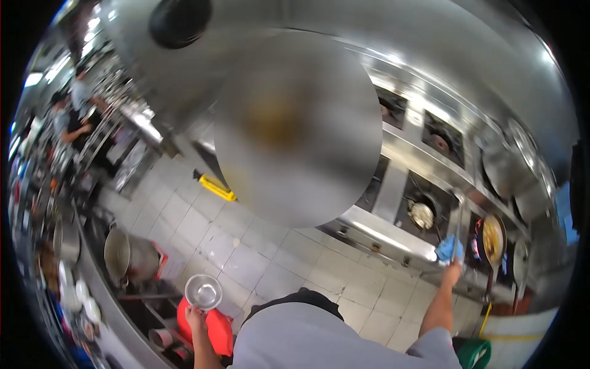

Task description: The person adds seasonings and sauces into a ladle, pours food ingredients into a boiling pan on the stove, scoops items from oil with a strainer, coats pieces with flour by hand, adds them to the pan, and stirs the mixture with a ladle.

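Observation:
My left hand (195,318) grips the rim of a round, shiny metal bowl (204,291), held out over the floor beside a red bin. On the other side, my right hand (453,273) reaches to the stove's front edge. It is closed around the handle of a long metal utensil (458,215), whose kind I cannot make out. A blue cloth (449,248) lies right by that hand at the edge. To the right of it, a pan (490,238) with yellowish food sits over a burner. Pale food (422,215) is in a dark pan to the left.
A big blurred disc (301,129) hides the middle of the view. The stove (381,234) runs along the right. A large pot (126,255) stands left, near a red bin (212,329). A yellow object (216,187) is on the tiled floor. Two people (70,120) stand far left.

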`<state>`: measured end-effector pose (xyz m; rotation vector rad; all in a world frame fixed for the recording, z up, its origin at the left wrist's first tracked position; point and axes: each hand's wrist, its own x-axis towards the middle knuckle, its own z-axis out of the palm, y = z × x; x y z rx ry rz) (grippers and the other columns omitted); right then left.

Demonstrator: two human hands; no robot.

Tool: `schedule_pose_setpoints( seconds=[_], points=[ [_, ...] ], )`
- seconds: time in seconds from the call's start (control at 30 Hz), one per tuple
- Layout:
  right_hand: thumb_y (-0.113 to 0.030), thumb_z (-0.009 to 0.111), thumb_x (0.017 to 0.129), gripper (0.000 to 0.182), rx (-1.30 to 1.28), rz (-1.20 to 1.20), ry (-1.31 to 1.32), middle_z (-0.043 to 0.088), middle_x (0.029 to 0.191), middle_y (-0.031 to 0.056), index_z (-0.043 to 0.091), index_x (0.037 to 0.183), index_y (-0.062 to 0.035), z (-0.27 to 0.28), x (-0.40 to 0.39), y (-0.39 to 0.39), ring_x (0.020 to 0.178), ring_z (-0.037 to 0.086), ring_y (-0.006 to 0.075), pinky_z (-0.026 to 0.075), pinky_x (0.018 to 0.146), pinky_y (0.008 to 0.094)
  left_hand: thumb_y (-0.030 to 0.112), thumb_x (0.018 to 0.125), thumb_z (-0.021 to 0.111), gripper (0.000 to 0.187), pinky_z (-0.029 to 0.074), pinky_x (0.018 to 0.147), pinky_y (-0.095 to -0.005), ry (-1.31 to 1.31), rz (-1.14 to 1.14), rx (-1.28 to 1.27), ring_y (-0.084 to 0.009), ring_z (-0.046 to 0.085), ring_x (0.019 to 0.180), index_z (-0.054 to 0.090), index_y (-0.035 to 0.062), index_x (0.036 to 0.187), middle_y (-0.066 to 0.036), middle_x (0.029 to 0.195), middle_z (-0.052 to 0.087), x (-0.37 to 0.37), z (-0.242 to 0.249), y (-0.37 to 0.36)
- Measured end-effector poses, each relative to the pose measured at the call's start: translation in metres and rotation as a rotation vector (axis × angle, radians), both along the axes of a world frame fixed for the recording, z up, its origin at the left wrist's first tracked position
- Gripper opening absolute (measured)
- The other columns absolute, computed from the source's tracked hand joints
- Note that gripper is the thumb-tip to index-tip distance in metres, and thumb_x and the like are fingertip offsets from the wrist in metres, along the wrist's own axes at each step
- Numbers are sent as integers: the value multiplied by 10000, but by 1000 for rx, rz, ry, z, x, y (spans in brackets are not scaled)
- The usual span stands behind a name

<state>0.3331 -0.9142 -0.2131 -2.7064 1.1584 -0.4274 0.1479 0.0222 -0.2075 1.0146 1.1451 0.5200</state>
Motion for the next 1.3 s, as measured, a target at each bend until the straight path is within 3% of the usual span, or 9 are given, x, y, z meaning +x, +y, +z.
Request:
schedule_pose_setpoints(
  seconds=[0.1,0.17,0.2,0.33,0.53,0.73,0.83,0.93,1.3],
  points=[
    [-100,630,795,531,-91,46,67,569,1074,192,514,1308,-175,18,15,14,961,588,370,474,830,480,122,906,563,162,486,486,-287,26,8,-5,-122,472,522,433,148,813,10,695,475,-14,3,-4],
    [-112,642,789,535,-184,-165,70,566,1066,209,510,1307,-136,48,29,53,952,578,385,467,834,492,121,906,565,157,489,481,-282,19,28,-24,-128,497,529,442,151,814,0,682,488,-20,6,-6],
    [-135,643,816,510,-323,44,-173,584,1049,175,502,1304,-88,34,37,48,960,590,337,482,816,448,121,906,565,157,489,481,-282,19,41,-21,-128,497,529,442,151,814,0,682,488,-21,7,-7],
    [-265,573,924,315,989,174,-463,630,919,49,562,1188,-94,69,113,200,698,594,129,475,592,269,117,908,562,155,497,476,-290,-25,152,-59,-125,512,539,443,149,814,-4,655,481,-10,1,-10],
    [-415,491,968,507,1556,688,-134,624,1084,109,437,1352,-89,151,213,474,767,632,169,498,630,270,115,909,557,151,503,476,-292,-52,96,-108,-118,495,541,441,149,820,5,668,468,28,-11,18],
    [-385,501,967,478,1578,699,-24,620,1060,136,445,1294,-40,192,301,600,797,632,216,494,628,282,127,906,561,142,493,472,-306,-15,32,-117,-108,465,523,434,149,845,21,628,429,65,-34,62],
    [-347,518,963,353,1698,588,48,618,890,85,504,1146,-47,188,338,628,676,592,165,467,574,270,119,902,559,146,492,469,-308,-45,35,-165,-125,467,517,427,146,847,5,653,449,70,-65,88],
    [-262,551,946,159,1877,372,117,466,637,-30,518,931,-108,189,351,650,490,404,78,374,472,242,119,893,562,142,485,465,-305,6,78,-208,-138,475,500,429,134,843,-14,691,472,76,-80,107],
    [-187,535,944,79,1748,443,-82,479,672,-15,496,941,-118,193,359,717,509,405,85,335,445,244,124,885,550,126,479,419,-324,171,-90,-82,-163,502,493,432,101,847,-42,682,469,91,-98,216]
  ],
)
